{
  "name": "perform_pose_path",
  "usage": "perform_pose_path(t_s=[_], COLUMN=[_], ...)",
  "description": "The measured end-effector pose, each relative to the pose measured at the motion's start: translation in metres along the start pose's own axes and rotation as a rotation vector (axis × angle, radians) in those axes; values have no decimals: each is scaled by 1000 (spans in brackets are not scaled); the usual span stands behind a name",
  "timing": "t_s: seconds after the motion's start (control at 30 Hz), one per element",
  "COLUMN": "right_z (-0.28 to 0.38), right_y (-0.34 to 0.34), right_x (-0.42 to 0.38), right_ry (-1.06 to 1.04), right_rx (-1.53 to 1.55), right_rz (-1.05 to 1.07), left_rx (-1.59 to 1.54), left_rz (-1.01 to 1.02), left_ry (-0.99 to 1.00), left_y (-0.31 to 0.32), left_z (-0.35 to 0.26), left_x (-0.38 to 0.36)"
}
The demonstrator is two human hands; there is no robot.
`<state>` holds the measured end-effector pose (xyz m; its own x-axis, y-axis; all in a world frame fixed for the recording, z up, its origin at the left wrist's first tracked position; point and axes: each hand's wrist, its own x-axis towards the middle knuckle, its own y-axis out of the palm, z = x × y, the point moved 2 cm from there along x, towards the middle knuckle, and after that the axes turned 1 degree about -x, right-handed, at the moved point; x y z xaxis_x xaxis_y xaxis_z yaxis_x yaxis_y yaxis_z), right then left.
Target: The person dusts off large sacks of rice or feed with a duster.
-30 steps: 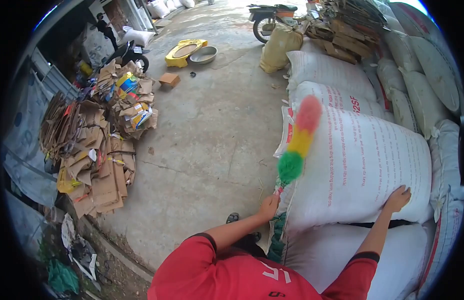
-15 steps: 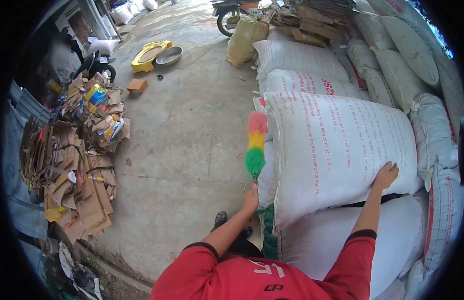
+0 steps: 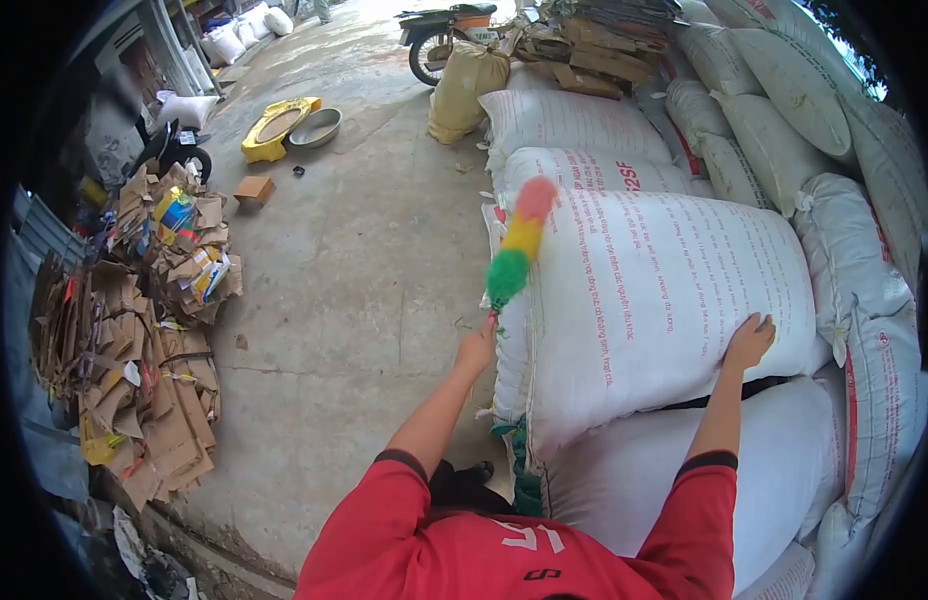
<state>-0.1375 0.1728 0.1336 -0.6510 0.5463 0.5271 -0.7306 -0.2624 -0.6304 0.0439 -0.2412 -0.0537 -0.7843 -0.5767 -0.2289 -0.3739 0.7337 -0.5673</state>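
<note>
My left hand (image 3: 475, 347) is closed round the handle of a fluffy duster (image 3: 518, 243), banded pink, yellow and green. Its pink tip leans over the left edge of a big white sack (image 3: 674, 290) printed with red lettering. Lying flat on that same sack, near its front edge, is my right hand (image 3: 750, 342), fingers stretched out. Beneath it, closer to my body, bulges another white sack (image 3: 684, 480).
More filled sacks (image 3: 784, 130) are piled at the right and back. Flattened cardboard (image 3: 154, 340) is heaped at the left. Farther off are a metal basin (image 3: 316, 128), a small carton (image 3: 254, 191), a tan sack (image 3: 468, 95) and a motorbike (image 3: 434, 45). Concrete floor (image 3: 344, 290) runs between.
The duster has swung up and to the right, from upright beside the sack to tilted over its edge. My left hand rose with it. My right hand stays on the sack; the view shifted slightly.
</note>
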Motion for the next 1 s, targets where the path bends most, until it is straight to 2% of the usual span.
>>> perform_pose_path(t_s=[0.03,0.1,0.13,0.2,0.23,0.3,0.33,0.4,0.43,0.5,0.53,0.6,0.73,0.8,0.83,0.9,0.97,1.0], right_z=[-1,-11,-15,-13,-12,-12,-11,-10,-10,-6,-5,-7,-10,-10,-10,-11,-9,-7], right_y=[-1,7,11,11,10,7,7,9,9,5,4,4,8,8,7,8,7,7], right_x=[0,5,7,6,5,4,5,6,6,5,4,3,7,6,7,6,8,8], right_ry=[22,-11,-43,-34,-28,-25,-27,-8,11,18,19,21,0,10,15,10,6,12], right_rx=[5,8,6,-7,-16,-19,-11,-3,5,-8,-15,-30,-33,-24,-12,-37,-59,-49], right_rz=[11,-12,-28,-28,-28,-6,11,10,11,11,11,8,3,3,3,-8,-17,-6], left_rx=[2,-248,-249,-72,-68,-75,-73,216,216,157,162,197,120,114,113,553,420,459], left_rz=[3,86,86,-13,-7,165,167,179,179,69,71,-23,8,120,121,258,-5,-68], left_ry=[4,-453,-448,184,182,627,628,507,513,147,154,47,180,589,591,559,433,287], left_y=[-7,-19,-22,-31,-35,-37,-34,-26,-21,-13,-17,-29,-68,-72,-72,-69,-68,-74], left_z=[-8,-27,-35,-57,-66,-86,-83,-73,-69,-44,-40,-36,-103,-130,-131,-129,-96,-79], left_x=[8,13,12,4,-8,-40,-45,-48,-37,-5,10,33,-3,-38,-38,-38,-9,12])
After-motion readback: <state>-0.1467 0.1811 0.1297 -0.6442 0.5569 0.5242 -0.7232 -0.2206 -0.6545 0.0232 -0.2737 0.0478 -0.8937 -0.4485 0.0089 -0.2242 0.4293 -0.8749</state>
